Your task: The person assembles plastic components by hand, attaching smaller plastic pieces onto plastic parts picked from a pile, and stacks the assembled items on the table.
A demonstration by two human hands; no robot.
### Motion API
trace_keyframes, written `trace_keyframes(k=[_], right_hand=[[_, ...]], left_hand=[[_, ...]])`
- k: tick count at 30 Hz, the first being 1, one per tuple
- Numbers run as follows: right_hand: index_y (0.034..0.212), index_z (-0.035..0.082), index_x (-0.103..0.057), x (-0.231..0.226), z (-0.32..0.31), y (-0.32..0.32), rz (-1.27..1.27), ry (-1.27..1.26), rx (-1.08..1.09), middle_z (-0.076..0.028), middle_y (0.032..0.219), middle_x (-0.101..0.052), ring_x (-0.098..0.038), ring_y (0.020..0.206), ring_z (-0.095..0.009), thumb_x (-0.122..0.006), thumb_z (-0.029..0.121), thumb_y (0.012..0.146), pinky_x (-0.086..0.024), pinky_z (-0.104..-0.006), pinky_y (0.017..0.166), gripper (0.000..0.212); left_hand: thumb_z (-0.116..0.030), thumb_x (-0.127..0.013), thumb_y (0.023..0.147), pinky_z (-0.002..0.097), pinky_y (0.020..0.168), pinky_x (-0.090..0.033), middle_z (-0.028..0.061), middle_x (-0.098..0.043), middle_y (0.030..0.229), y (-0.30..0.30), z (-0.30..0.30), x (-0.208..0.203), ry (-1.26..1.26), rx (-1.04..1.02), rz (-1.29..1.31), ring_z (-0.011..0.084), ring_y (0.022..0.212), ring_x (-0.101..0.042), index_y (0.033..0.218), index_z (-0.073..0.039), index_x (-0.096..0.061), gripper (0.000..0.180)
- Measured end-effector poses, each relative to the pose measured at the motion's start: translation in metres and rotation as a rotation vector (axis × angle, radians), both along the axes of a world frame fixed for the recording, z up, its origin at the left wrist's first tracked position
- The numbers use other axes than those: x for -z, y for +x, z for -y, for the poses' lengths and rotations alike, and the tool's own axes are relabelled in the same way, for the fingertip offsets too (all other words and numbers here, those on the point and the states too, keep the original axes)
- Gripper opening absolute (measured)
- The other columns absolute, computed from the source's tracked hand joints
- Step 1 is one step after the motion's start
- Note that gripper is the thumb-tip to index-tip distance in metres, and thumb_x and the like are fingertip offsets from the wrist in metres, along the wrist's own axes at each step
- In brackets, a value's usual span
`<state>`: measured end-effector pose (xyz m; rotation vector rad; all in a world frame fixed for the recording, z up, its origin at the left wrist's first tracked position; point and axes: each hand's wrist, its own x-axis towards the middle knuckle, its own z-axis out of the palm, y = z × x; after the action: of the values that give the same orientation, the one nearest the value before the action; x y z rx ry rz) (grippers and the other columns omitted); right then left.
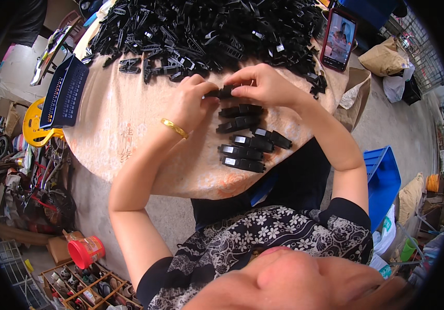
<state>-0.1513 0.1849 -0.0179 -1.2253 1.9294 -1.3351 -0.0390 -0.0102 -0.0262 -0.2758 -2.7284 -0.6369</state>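
Over the middle of the cloth-covered table [144, 139], my left hand [190, 101] and my right hand [263, 85] hold a small black plastic part [225, 93] between them. The fingers of both hands pinch it from either side, hiding its ends. Just below it lie two black plastic pieces [239, 118], side by side. Nearer to me, several black pieces with pale shiny patches [242, 157] form a loose column. A large heap of loose black plastic parts [201, 39] covers the far half of the table.
A phone [339, 41] with a lit screen stands at the table's far right. On a yellow stool [36, 121] at the left sits a dark blue basket [66, 93]. A blue crate [385, 178] is at my right; a red bucket [86, 251] stands on the floor at lower left.
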Motion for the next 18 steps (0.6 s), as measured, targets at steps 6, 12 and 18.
trace_keyframes(k=[6,12,18], right_hand=[[0.099,0.002,-0.069,0.0181,0.0113,-0.0019,-0.378,-0.173,0.139,-0.014,0.088,-0.066,-0.064,0.080,-0.024,-0.069,0.016,0.081,-0.050,-0.0320,0.073,0.023],[0.099,0.004,-0.069,0.0154,0.0099,-0.0013,-0.395,-0.100,0.083,-0.012,0.089,-0.064,-0.063,0.080,-0.026,-0.069,0.017,0.078,-0.050,-0.0346,0.072,0.024],[0.095,0.006,-0.070,0.0148,0.0055,-0.0006,-0.595,-0.105,0.069,-0.009,0.088,-0.064,-0.061,0.083,-0.029,-0.069,0.017,0.075,-0.049,-0.0370,0.074,0.023]], left_hand=[[-0.011,-0.072,0.074,0.0370,0.076,-0.046,0.0110,-0.059,0.087,-0.0019,-0.0003,0.0002,0.041,-0.027,0.027,0.0295,0.086,-0.056,0.097,-0.004,-0.068,0.025],[-0.012,-0.071,0.073,0.0384,0.080,-0.046,0.0112,-0.060,0.089,-0.0023,-0.0022,-0.0008,0.027,-0.052,0.050,0.0307,0.090,-0.055,0.096,-0.005,-0.068,0.024],[-0.015,-0.072,0.071,0.0386,0.078,-0.047,0.0114,-0.061,0.084,-0.0013,0.0000,0.0011,0.129,-0.096,0.084,0.0310,0.086,-0.057,0.090,-0.006,-0.070,0.021]])
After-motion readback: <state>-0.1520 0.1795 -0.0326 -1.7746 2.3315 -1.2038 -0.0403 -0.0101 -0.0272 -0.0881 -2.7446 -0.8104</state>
